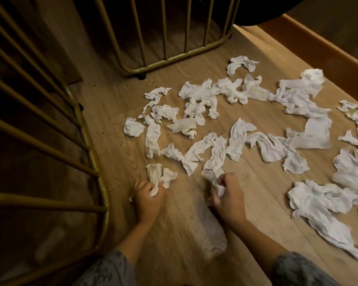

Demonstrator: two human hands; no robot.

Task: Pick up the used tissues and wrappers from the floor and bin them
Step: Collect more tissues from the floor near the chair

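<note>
Head view: the left hand [148, 196] grips a crumpled tissue [160, 176], fingers curled round it, while the right hand [228, 193] pinches another tissue [214, 162] among dozens scattered [201, 98] across the wooden floor [256, 203] beside gold-barred furniture [163, 34].

Dim, warm, yellowish indoor light. The wooden floor [246, 203] is brightest at centre and right, where the white tissues [215, 124] look slightly overexposed. The left side and top fall into deep shadow behind gold railings [50, 124]. Wide-angle distortion bends the edges. Detail is soft and grainy, and the sleeves [103, 271] at the bottom are blurred.
</note>
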